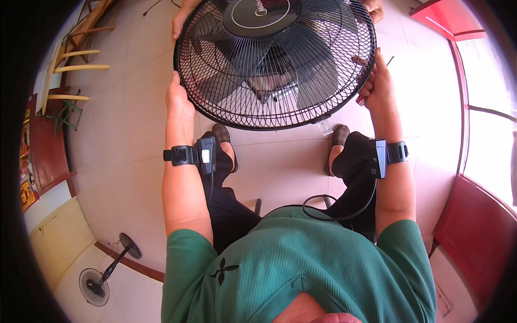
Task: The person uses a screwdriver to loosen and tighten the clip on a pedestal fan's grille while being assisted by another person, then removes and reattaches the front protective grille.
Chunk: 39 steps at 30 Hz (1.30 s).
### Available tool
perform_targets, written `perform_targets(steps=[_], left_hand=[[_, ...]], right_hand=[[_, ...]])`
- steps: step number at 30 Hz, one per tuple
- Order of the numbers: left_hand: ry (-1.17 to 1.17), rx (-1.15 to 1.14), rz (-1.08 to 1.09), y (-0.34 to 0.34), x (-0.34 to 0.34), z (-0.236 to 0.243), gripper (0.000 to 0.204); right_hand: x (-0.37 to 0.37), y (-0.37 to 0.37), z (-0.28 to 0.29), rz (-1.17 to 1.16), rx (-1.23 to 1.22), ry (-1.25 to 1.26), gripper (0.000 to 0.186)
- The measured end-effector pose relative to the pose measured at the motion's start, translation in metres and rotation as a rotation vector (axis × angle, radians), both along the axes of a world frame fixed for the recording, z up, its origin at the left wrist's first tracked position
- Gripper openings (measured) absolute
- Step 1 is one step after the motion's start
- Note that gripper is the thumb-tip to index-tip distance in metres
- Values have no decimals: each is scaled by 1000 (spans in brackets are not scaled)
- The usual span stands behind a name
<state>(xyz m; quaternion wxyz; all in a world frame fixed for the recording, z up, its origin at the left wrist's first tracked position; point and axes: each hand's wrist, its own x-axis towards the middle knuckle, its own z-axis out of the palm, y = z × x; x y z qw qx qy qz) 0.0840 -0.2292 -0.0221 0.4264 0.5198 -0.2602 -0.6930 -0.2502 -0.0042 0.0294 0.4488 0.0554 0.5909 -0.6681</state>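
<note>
A round black fan guard point(269, 116) with dark blades and a centre cap point(261, 16) fills the top middle. My left hand point(180, 97) grips its left rim. My right hand point(379, 86) holds its right rim and a red-handled tool point(362, 99) with a thin shaft, perhaps a screwdriver. Another person's hands point(180, 21) point(373, 11) hold the guard's far sides. A small translucent piece point(325, 127) shows below the lower rim. A metal part seen through the grille is unclear.
Wooden chairs or stools point(75, 68) and a green folding frame point(70, 113) stand at left. A standing fan point(94, 285) is at lower left. Red furniture point(468, 220) and a bright glazed panel point(487, 107) line the right. My feet point(339, 137) rest on tiled floor point(280, 167).
</note>
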Motion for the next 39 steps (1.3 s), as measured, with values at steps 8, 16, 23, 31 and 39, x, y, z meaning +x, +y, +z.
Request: perform_targets(steps=[8,16,23,31,39], left_hand=[[-22,-20,-8,-8,7,-10,44],[-25,-13,12,-9,10,-15,43],[-41,45,-27,-9,11,-13,42],[-111,52,-37,0,-2,9,47],[-77,16,-54,-4,5,4,47]], right_hand=[[-1,0,-2,10,-6,19,60],[-1,2,-2,30,-53,10,55],[-1,3,-1,-10,-56,125,53],[-2,4,-6,14,-25,139,55],[-2,3,-6,13,50,129,62]])
